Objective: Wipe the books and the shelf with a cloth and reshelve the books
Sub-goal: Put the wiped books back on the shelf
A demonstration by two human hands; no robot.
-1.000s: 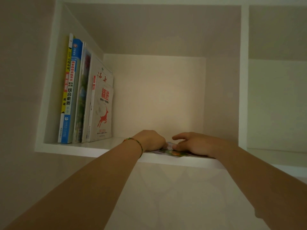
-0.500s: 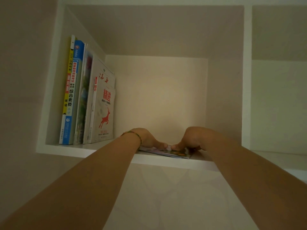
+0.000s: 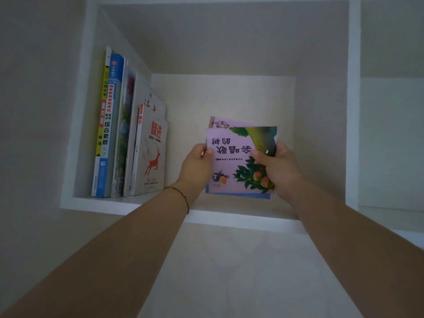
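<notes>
Head view: inside the white box-shaped shelf compartment (image 3: 128,204), a row of tall thin paperback books (image 3: 128,134) already stands upright against the left wall. The left hand (image 3: 196,167) and right hand (image 3: 277,168) each pinch a side edge of thin purple picture books (image 3: 238,154), held upright and upside down, apart from the row. Reshelving looks partly done; these remain. No cloth shows.

Upright books (image 3: 128,138) block left third of shelf (image 3: 229,222) cubby. Centre held by purple picture books (image 3: 241,161); open gap between them, more at right wall.
</notes>
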